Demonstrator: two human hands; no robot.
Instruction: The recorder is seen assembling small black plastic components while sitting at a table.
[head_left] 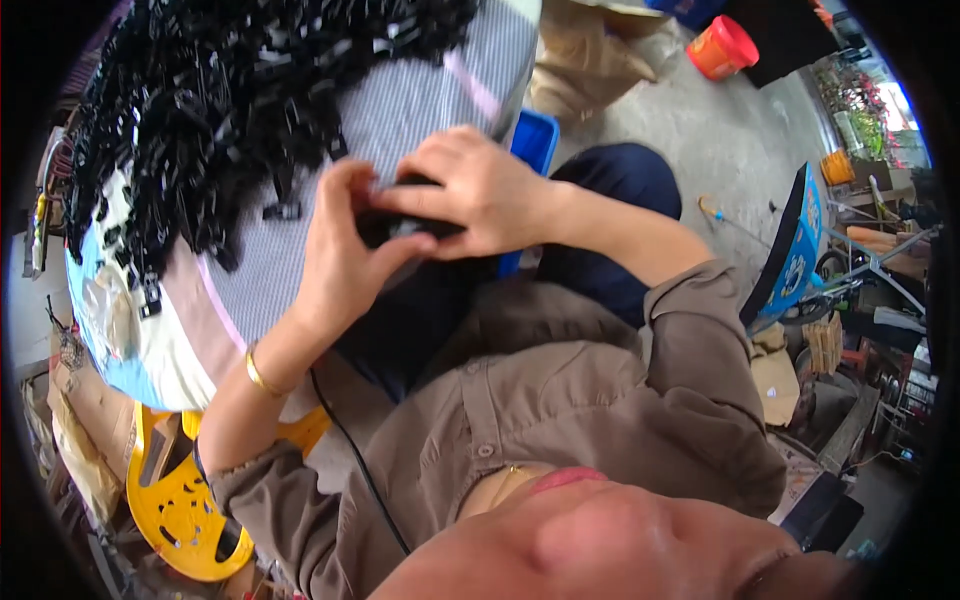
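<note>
Over the near edge of the cloth-covered surface (390, 110), my left hand (340, 245) and my right hand (485, 190) meet with bent fingers. Between them is a small black piece (405, 225), mostly hidden by the fingers and blurred, so its exact kind does not show. Both hands close round it, thumbs and fingertips nearly touching. To the far left of the hands spreads a large heap of small black plastic pieces (190, 110), shaped like clips or buckles. One loose black piece (284, 211) lies close beside my left hand.
A clear plastic bag (110, 310) rests at the cloth's left edge. Beyond my right hand stands a blue bin (537, 135). A red bucket (722, 48) and brown sacking (580, 60) are farther off. A yellow plastic chair (185, 510) stands lower left; a blue umbrella (795, 260) lies right.
</note>
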